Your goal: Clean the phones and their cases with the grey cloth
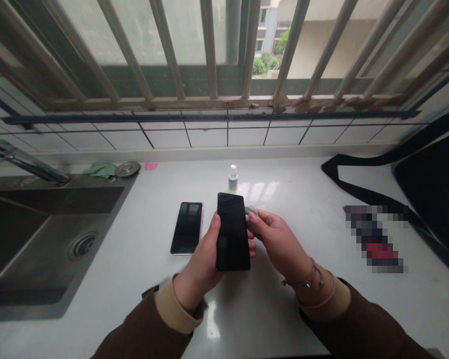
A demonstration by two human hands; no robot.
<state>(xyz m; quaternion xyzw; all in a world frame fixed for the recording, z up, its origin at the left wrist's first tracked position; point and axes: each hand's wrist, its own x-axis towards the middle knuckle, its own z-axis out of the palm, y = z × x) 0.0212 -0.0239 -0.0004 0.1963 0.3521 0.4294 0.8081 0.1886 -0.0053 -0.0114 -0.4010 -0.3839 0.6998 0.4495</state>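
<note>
My left hand (205, 254) is wrapped round a black smartphone (232, 234), thumb along its left edge and fingertips showing past the right edge. The phone is tilted up above the counter, its dark screen towards me. At its upper right edge my right hand (279, 237) pinches a small grey cloth (251, 219), partly hidden by the fingers and the phone. A second smartphone (187, 228) lies face up on the counter, left of my left hand. Just beyond the held phone stands a small white bottle (233, 178) with a label.
A steel sink (131, 192) with a tap (30, 162) is on the left. Near its back corner are a green cloth (101, 169), a metal strainer (127, 169) and a pink piece (150, 165). A black bag with a strap (359, 159) and a pixelated item (377, 239) lie on the right.
</note>
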